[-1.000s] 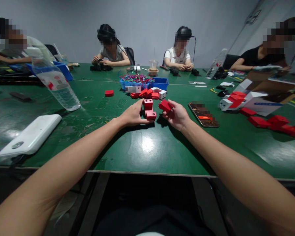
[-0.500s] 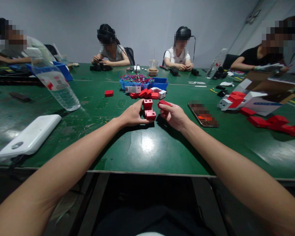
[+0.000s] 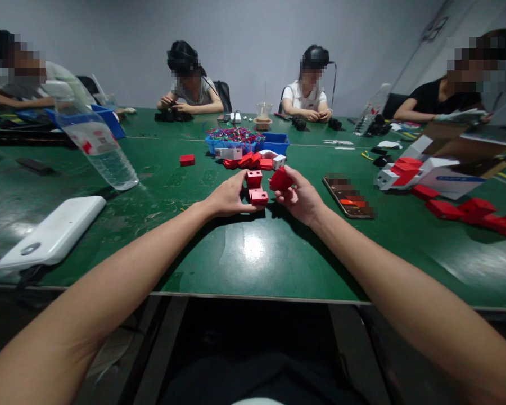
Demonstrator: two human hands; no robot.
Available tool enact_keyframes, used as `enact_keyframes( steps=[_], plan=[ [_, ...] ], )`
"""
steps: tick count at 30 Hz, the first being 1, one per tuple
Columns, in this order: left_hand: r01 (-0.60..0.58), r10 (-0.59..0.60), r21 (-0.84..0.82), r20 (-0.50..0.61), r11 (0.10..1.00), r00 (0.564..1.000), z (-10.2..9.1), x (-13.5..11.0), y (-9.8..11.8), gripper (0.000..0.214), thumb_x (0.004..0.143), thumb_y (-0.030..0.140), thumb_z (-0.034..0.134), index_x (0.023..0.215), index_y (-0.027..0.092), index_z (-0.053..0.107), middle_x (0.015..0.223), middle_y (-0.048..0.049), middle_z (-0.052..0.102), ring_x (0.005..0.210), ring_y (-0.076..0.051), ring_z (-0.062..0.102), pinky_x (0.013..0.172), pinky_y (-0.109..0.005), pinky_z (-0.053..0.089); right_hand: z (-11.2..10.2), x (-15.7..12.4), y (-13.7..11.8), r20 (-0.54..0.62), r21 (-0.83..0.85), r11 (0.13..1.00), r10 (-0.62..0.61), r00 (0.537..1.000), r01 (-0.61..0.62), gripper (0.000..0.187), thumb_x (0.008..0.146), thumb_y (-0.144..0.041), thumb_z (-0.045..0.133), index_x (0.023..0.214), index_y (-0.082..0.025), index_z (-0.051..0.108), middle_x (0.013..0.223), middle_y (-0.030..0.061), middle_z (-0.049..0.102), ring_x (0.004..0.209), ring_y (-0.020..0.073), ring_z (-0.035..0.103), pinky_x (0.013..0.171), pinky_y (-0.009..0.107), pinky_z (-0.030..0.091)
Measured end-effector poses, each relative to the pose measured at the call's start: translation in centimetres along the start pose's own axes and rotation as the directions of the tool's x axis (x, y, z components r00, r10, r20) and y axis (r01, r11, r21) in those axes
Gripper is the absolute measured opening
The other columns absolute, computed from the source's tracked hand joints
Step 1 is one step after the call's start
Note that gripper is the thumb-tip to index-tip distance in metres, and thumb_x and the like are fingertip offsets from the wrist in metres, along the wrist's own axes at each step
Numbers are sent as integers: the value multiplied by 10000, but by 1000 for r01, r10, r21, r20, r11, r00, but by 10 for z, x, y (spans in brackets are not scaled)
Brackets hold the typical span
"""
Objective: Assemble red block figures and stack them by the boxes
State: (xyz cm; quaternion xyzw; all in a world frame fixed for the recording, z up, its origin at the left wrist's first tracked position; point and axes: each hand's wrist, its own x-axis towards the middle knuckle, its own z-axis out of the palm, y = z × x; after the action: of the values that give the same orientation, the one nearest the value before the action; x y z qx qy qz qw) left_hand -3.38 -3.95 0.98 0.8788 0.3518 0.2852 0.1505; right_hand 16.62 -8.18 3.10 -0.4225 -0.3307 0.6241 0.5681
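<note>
My left hand [image 3: 230, 195] is closed around the left side of a red block with holes and a step in its middle [image 3: 258, 197], held just over the green table. Close by on the right, my right hand [image 3: 299, 197] grips a second red block [image 3: 280, 179] between thumb and fingers. A small gap separates the two blocks. Beyond the hands lies a pile of red blocks [image 3: 253, 161] with a few white ones, and a single red block [image 3: 187, 160] sits apart to its left.
Blue bins [image 3: 276, 142], one full of coloured wires, stand behind the pile. A phone [image 3: 348, 197] and more red blocks [image 3: 474, 211] lie right. On the left are a tilted-looking water bottle [image 3: 103, 152] and a white power bank [image 3: 53, 232]. Several people sit around the table.
My right hand has turned the red block, so a broader face of it now shows, slightly higher than before. My left hand and its block have stayed put.
</note>
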Motion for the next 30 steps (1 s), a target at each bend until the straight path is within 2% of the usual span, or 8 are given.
enact_keyframes(
  steps=[7, 13, 17, 22, 26, 30],
  plan=[
    [-14, 14, 17, 3, 1000, 1000, 0, 1, -1, 842, 648, 509, 762, 1321, 138, 418, 1289, -176, 569, 1175, -324, 572, 1021, -482, 450, -1, 2, 3, -27, -58, 998, 20, 999, -22, 479, 837, -659, 567, 817, -181, 596, 534, 16, 604, 376, 74, 483, 314, 165, 323],
    [-20, 20, 14, -2, 1000, 1000, 0, 0, -1, 833, 658, 534, 750, 1306, 126, 423, 1275, -180, 577, 1173, -320, 575, 1027, -477, 447, -2, 3, 5, 12, -68, 997, -30, 999, 31, 465, 857, -616, 578, 802, -155, 602, 545, 12, 604, 382, 61, 478, 331, 161, 316],
    [-24, 24, 1, -4, 1000, 1000, 1, 0, -2, 817, 654, 525, 754, 1302, 148, 428, 1279, -170, 578, 1167, -316, 577, 1023, -483, 446, -3, 4, 5, 4, -66, 998, -11, 1000, 11, 463, 887, -617, 528, 771, -171, 578, 501, -15, 546, 375, 65, 454, 343, 166, 305],
    [-5, 5, 6, 3, 1000, 1000, 0, 0, -2, 850, 647, 547, 754, 1313, 139, 421, 1288, -176, 573, 1184, -326, 569, 1029, -482, 441, -1, 3, 2, -32, 28, 998, 59, 998, -58, 471, 953, -601, 376, 698, -213, 453, 432, -52, 415, 347, 76, 357, 351, 178, 276],
    [-4, 4, 11, 1, 1000, 1000, 1, 0, -1, 829, 653, 545, 752, 1314, 159, 431, 1275, -157, 584, 1160, -313, 580, 1016, -475, 449, 0, 2, 0, 14, 79, 994, 75, 997, -76, 479, 964, -595, 336, 665, -223, 368, 435, -64, 363, 356, 76, 310, 359, 179, 274],
    [-1, 1, 18, 2, 1000, 1000, 1, 0, -1, 830, 649, 547, 754, 1303, 154, 429, 1267, -163, 585, 1156, -320, 583, 1014, -482, 453, 1, 2, -1, 26, 88, 993, 75, 997, -77, 439, 977, -562, 338, 721, -219, 435, 461, -57, 403, 375, 80, 350, 375, 172, 317]
  ],
)
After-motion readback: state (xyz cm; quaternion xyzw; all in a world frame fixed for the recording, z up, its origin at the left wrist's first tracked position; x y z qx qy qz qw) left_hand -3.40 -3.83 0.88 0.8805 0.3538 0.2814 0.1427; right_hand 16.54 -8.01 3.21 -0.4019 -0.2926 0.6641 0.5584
